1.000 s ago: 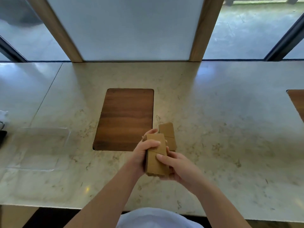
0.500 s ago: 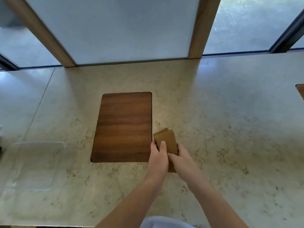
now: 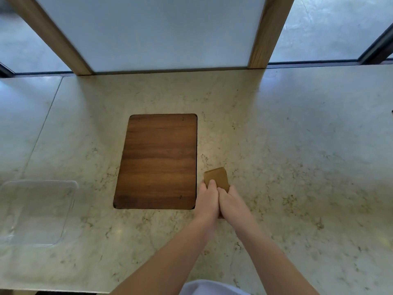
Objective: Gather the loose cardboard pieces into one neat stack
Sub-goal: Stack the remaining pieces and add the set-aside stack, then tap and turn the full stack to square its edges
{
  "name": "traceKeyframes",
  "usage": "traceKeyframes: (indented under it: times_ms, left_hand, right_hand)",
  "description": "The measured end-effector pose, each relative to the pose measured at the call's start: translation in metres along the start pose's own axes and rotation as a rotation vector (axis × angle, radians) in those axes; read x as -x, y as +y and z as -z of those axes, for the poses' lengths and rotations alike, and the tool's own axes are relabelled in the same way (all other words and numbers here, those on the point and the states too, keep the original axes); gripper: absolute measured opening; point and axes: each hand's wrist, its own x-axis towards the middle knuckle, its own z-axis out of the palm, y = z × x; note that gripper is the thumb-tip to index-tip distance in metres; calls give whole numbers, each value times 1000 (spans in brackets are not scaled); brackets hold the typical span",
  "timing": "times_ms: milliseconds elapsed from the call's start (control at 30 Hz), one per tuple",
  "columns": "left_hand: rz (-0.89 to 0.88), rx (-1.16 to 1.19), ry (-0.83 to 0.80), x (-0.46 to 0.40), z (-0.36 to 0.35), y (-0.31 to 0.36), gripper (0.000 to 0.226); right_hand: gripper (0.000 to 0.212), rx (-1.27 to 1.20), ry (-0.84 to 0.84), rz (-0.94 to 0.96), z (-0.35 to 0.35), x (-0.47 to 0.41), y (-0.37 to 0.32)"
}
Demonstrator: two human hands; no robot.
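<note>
A small stack of brown cardboard pieces (image 3: 217,177) lies flat on the marble counter (image 3: 297,158), just right of the dark wooden inset panel (image 3: 158,160). Only the far end of the stack shows; my hands cover the rest. My left hand (image 3: 207,198) rests on top of the stack with its fingers straight and pointing away from me. My right hand (image 3: 230,202) lies against the left one, its fingertips touching the stack's right side. No other loose cardboard piece is in sight.
A clear plastic container (image 3: 36,211) sits on the counter at the left. Two slanted wooden posts (image 3: 262,39) frame a frosted panel (image 3: 161,30) along the counter's far edge. The near counter edge runs along the bottom left.
The stack, held up off the counter in both hands a second ago, now lies flat on the counter under both hands. The view has tilted further down.
</note>
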Motion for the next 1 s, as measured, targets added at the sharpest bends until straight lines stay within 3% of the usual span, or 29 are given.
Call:
traceKeyframes:
  times_ms: [400, 600, 667, 733, 833, 933, 1000]
  left_hand:
    - [-23, -49, 4, -20, 1, -4, 38]
    - [2, -11, 9, -22, 5, -8, 45]
    - [-10, 8, -10, -20, 8, -6, 62]
    - [-38, -24, -6, -22, 13, -5, 88]
    - [-207, -128, 19, -23, 26, 1, 115]
    - [-387, -326, -7, -31, 43, 21, 141]
    - [-408, -513, -138, -46, 51, 42, 145]
  right_hand:
    - [26, -24, 8, 37, 5, -11, 2]
    - [36, -86, 11, 60, 4, -9, 6]
    - [50, -132, 15, 57, 5, -8, 10]
    - [79, -157, 66, 56, 7, -10, 16]
    - [101, -252, 180, 107, 14, -5, 29]
    - [120, -491, 192, 41, 19, 7, 47]
    - [132, -513, 158, -41, 12, 16, 61]
